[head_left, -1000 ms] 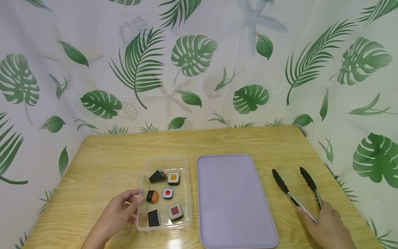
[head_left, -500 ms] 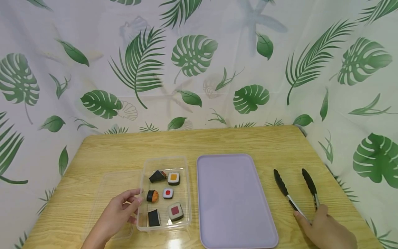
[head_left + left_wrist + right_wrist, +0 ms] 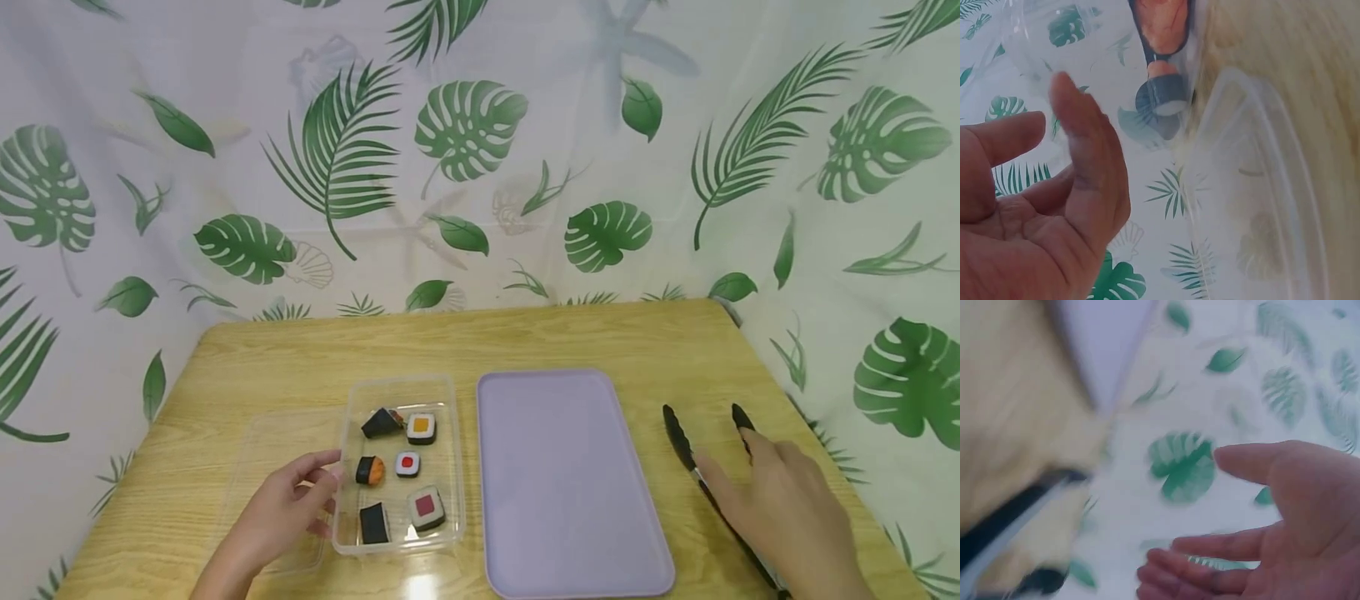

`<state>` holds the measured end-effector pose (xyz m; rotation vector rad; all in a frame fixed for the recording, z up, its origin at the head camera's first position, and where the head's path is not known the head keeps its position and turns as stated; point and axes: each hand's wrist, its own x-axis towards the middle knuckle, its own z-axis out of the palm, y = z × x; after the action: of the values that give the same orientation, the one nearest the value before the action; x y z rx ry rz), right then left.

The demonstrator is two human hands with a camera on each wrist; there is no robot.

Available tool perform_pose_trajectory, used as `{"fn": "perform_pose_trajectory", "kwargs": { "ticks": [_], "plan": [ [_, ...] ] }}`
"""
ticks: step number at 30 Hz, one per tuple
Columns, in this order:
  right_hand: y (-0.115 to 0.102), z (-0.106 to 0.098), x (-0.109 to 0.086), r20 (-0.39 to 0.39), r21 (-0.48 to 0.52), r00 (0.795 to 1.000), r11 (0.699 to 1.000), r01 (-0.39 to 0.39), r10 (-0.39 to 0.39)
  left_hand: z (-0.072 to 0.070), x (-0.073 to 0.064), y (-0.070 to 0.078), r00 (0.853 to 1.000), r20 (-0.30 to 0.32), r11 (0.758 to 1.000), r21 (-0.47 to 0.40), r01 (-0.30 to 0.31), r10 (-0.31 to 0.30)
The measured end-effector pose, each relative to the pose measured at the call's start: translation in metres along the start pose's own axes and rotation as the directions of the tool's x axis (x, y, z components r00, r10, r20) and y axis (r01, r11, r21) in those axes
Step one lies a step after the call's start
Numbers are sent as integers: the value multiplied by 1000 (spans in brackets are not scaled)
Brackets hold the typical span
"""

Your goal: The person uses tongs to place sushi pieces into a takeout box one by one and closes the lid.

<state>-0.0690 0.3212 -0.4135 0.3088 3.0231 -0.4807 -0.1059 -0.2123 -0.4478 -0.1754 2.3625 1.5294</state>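
My left hand (image 3: 288, 504) is beside the left wall of a clear plastic container (image 3: 420, 547), its fingertips at the wall. Nothing sits between thumb and fingers in the left wrist view. Several sushi pieces stand apart in the container, among them a roll with a yellow centre (image 3: 421, 427), a roll with a dark red centre (image 3: 426, 507) and an orange-topped piece (image 3: 370, 470). On the right, my right hand (image 3: 787, 500) hovers over black-tipped metal tongs (image 3: 678, 437) that lie spread on the table. Its fingers are extended and hold nothing; it covers part of the tongs.
A flat lilac tray (image 3: 562, 475) lies between the container and the tongs. Left of the container is a clear lid (image 3: 251, 475), partly under my left forearm. A leaf-printed cloth (image 3: 480, 167) surrounds the wooden table (image 3: 450, 337) at the back and sides.
My right hand has let go of the tongs' handles and moved forward and up over their arms. The tongs shifted slightly right earlier. The left hand and the sushi have stayed put.
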Motion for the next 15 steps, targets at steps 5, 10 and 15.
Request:
{"fn": "perform_pose_trajectory", "kwargs": {
  "ticks": [5,10,15],
  "plan": [
    [-89,-6,3,-128,241,943,913,329,-306,-18,-1,2,998,-13,987,147,-59,61],
    [-178,4,9,-77,478,850,728,491,-522,-40,0,1,987,-15,959,239,-153,161],
    [-264,27,-1,78,692,764,587,420,-640,-58,1,-7,984,-39,955,252,-159,175]
  ]
}}
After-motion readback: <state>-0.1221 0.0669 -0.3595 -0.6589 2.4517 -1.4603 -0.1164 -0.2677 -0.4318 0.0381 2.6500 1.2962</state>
